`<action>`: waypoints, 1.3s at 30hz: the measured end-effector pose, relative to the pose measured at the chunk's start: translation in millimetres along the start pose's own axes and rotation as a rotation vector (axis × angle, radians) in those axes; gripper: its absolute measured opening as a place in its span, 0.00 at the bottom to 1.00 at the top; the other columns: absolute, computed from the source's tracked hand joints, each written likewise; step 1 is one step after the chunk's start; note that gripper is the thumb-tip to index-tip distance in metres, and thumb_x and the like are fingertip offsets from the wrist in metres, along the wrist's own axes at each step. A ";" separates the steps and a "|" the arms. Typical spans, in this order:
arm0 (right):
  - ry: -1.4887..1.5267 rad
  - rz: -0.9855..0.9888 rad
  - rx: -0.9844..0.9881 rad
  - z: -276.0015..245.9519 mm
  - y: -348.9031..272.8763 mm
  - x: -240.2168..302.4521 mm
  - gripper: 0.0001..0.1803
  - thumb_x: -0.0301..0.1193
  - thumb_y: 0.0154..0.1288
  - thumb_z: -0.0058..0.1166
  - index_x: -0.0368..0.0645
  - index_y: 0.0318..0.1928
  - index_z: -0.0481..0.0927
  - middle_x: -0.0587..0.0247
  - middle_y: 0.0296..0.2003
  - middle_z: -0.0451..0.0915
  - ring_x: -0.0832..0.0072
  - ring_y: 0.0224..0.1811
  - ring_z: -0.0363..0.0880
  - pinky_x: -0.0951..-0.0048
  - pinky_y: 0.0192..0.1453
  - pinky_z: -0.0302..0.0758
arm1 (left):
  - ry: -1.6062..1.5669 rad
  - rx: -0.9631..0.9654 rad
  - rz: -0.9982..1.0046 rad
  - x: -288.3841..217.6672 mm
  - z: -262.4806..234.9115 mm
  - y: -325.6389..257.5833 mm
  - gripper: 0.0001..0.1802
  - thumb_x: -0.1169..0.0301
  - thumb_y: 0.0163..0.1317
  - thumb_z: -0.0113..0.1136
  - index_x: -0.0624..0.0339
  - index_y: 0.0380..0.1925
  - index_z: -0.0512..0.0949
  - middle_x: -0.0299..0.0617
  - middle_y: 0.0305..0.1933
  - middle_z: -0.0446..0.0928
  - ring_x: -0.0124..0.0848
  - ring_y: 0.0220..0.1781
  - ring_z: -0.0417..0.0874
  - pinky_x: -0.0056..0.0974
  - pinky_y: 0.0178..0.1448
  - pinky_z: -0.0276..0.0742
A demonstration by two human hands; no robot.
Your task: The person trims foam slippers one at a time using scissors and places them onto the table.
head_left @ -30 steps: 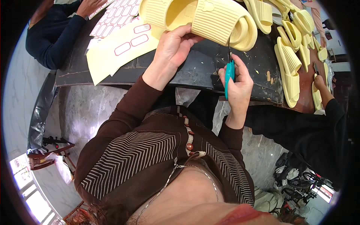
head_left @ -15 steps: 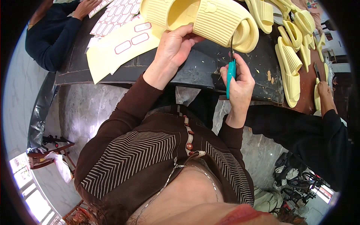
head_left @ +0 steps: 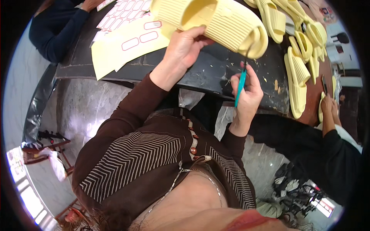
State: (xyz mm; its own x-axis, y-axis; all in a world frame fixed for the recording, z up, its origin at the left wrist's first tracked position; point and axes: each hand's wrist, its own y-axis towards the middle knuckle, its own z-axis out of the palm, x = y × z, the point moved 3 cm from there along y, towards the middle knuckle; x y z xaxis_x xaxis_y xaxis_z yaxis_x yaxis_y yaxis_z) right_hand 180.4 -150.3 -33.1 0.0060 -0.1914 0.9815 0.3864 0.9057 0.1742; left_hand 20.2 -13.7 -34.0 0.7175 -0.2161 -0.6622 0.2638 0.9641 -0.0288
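Note:
My left hand [head_left: 189,47] grips the near edge of a pair of pale yellow ribbed slippers [head_left: 231,27], thumb on top and fingers underneath. They look nested together and are raised over the black table. In my right hand [head_left: 248,90] is a pair of scissors [head_left: 240,86] with teal handles and dark, thin blades. The blade tips reach the rounded opening at the slippers' right end. Whether they touch the edge cannot be made out.
Yellow sheets [head_left: 115,54] and red-bordered label sheets [head_left: 125,17] lie left on the black table [head_left: 216,79]. More yellow slippers [head_left: 298,82] are heaped to the right. A dark-sleeved person [head_left: 58,34] sits at far left; another person's hands [head_left: 328,107] work at the right.
The slippers and my left hand have shifted slightly right in view. The scissors' tips have moved from the strap's edge toward the end opening. The person at right now shows both hands.

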 end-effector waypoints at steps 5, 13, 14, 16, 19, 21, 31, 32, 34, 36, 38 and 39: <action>-0.058 0.033 -0.095 -15.4 -6.3 -3.6 0.28 0.13 0.58 0.62 0.30 0.60 0.73 0.63 0.37 0.79 0.83 0.35 0.77 0.82 0.40 0.76 | 0.077 -0.062 0.098 -5.3 11.6 -10.4 0.17 0.78 0.62 0.58 0.71 0.52 0.74 0.47 0.45 0.81 0.37 0.44 0.84 0.43 0.47 0.82; -0.198 -0.058 -0.144 -31.9 -10.9 8.4 0.29 0.14 0.58 0.63 0.31 0.61 0.73 0.62 0.38 0.80 0.82 0.38 0.78 0.82 0.42 0.77 | 0.212 -0.028 0.071 -5.0 10.9 -11.4 0.16 0.75 0.57 0.61 0.69 0.46 0.75 0.43 0.39 0.81 0.30 0.34 0.82 0.32 0.32 0.76; -0.210 -0.070 -0.142 -33.9 -10.8 9.9 0.29 0.14 0.58 0.63 0.31 0.61 0.73 0.62 0.38 0.81 0.82 0.38 0.78 0.82 0.42 0.77 | 0.229 -0.035 0.055 -4.9 9.4 -11.2 0.16 0.74 0.57 0.62 0.69 0.45 0.75 0.43 0.38 0.81 0.29 0.32 0.81 0.31 0.30 0.74; -0.224 -0.082 -0.144 -34.2 -11.2 14.8 0.29 0.14 0.59 0.63 0.32 0.61 0.73 0.62 0.38 0.81 0.82 0.38 0.78 0.82 0.42 0.77 | 0.245 -0.037 0.035 -5.7 8.3 -10.5 0.16 0.73 0.57 0.63 0.69 0.44 0.75 0.42 0.37 0.80 0.28 0.31 0.80 0.30 0.29 0.73; -0.233 -0.108 -0.154 -34.3 -12.9 23.0 0.28 0.15 0.59 0.63 0.31 0.61 0.73 0.63 0.37 0.81 0.82 0.38 0.78 0.83 0.42 0.76 | 0.332 0.023 -0.006 -6.1 8.4 -10.7 0.16 0.72 0.59 0.62 0.69 0.45 0.74 0.41 0.35 0.80 0.25 0.29 0.79 0.28 0.30 0.74; -0.241 -0.117 -0.156 -35.4 -13.4 23.2 0.28 0.15 0.58 0.63 0.31 0.61 0.73 0.63 0.37 0.81 0.82 0.38 0.78 0.83 0.42 0.76 | 0.353 0.028 -0.018 -7.7 11.4 -12.2 0.16 0.72 0.59 0.63 0.69 0.45 0.74 0.40 0.35 0.80 0.24 0.28 0.78 0.28 0.29 0.72; -0.261 -0.181 -0.137 -39.2 -8.9 21.2 0.28 0.14 0.58 0.62 0.32 0.61 0.73 0.63 0.36 0.80 0.83 0.36 0.77 0.83 0.41 0.75 | 0.476 0.049 -0.035 -6.5 15.4 -14.6 0.17 0.71 0.57 0.66 0.67 0.44 0.75 0.38 0.34 0.79 0.22 0.28 0.76 0.27 0.28 0.69; -0.261 -0.189 -0.141 -39.6 -8.2 21.4 0.28 0.14 0.58 0.62 0.32 0.61 0.73 0.63 0.36 0.80 0.83 0.36 0.77 0.83 0.41 0.75 | 0.476 0.056 -0.030 -6.6 16.1 -14.8 0.17 0.71 0.57 0.66 0.67 0.44 0.75 0.38 0.34 0.79 0.22 0.28 0.76 0.27 0.28 0.69; -0.262 -0.152 -0.165 -42.0 -9.5 21.2 0.28 0.15 0.58 0.63 0.32 0.61 0.73 0.64 0.36 0.80 0.83 0.36 0.77 0.83 0.41 0.75 | 0.528 0.099 -0.015 -4.8 15.7 -17.9 0.18 0.72 0.56 0.65 0.68 0.45 0.75 0.37 0.35 0.78 0.22 0.30 0.77 0.26 0.31 0.70; -0.265 -0.144 -0.190 -45.6 -8.5 18.6 0.28 0.15 0.58 0.63 0.33 0.61 0.73 0.64 0.36 0.80 0.83 0.36 0.77 0.83 0.41 0.75 | 0.552 0.137 -0.005 -2.9 17.5 -20.4 0.18 0.73 0.56 0.64 0.68 0.46 0.74 0.37 0.36 0.78 0.21 0.32 0.77 0.26 0.32 0.71; -0.288 -0.184 -0.178 -48.6 -6.5 14.5 0.28 0.15 0.61 0.60 0.35 0.62 0.73 0.64 0.39 0.81 0.87 0.30 0.74 0.87 0.30 0.67 | 0.567 0.171 0.026 -2.9 19.8 -22.3 0.20 0.75 0.55 0.63 0.69 0.49 0.74 0.37 0.39 0.78 0.22 0.36 0.78 0.27 0.38 0.73; -0.301 -0.204 -0.173 -50.8 -5.4 13.9 0.27 0.15 0.62 0.59 0.36 0.63 0.73 0.64 0.40 0.82 0.90 0.27 0.72 0.89 0.25 0.63 | 0.574 0.188 0.040 -3.3 21.1 -22.4 0.21 0.76 0.54 0.62 0.70 0.50 0.74 0.38 0.40 0.78 0.22 0.38 0.79 0.27 0.41 0.74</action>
State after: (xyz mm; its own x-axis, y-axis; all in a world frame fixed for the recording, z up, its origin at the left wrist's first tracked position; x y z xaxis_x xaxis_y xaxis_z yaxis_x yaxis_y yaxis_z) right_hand 225.2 -177.1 -24.4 -0.3474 -0.2176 0.9121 0.5016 0.7787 0.3769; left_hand 25.5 -37.8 -15.4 0.2806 -0.0121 -0.9597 0.3910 0.9146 0.1028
